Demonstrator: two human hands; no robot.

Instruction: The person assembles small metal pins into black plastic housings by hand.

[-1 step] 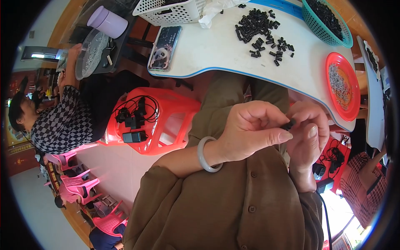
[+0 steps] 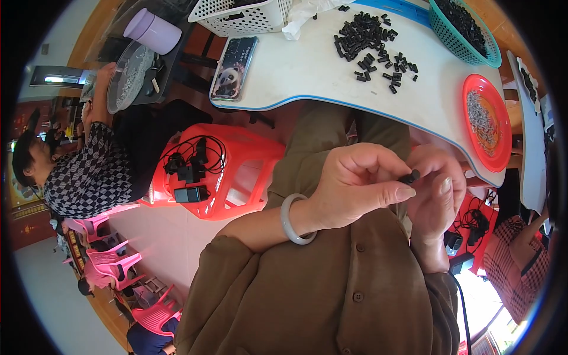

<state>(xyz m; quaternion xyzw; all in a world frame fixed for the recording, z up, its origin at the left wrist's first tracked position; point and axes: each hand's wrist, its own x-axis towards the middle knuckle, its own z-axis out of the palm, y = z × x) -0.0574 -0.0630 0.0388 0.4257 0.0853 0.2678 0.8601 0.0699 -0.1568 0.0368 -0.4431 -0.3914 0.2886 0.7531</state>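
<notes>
My left hand (image 2: pixel 367 184), with a pale bangle (image 2: pixel 285 219) on its wrist, pinches a small black cylindrical piece (image 2: pixel 410 177) between thumb and index finger. The piece points toward my right hand (image 2: pixel 436 192), held close beside it above my lap. The fingers of that hand are curled in, its thumb near them; whatever they may hold is hidden. Beyond both hands, a loose pile of similar black pieces (image 2: pixel 364 36) lies on the white table (image 2: pixel 296 74). A red plate (image 2: pixel 502 133) at the table's right edge carries many small pale, shiny parts.
At the back stand a white basket (image 2: pixel 204 16) and a green basket (image 2: pixel 449 44) full of black pieces. A phone (image 2: pixel 235 68) lies at the table's left end. Black adapters with cables (image 2: pixel 190 171) rest on a red stool (image 2: pixel 236 151). Another person (image 2: pixel 89 171) sits at left.
The black piece has tilted slightly and shows more of its end. My right thumb and fingers have shifted a little; my left hand stays in place.
</notes>
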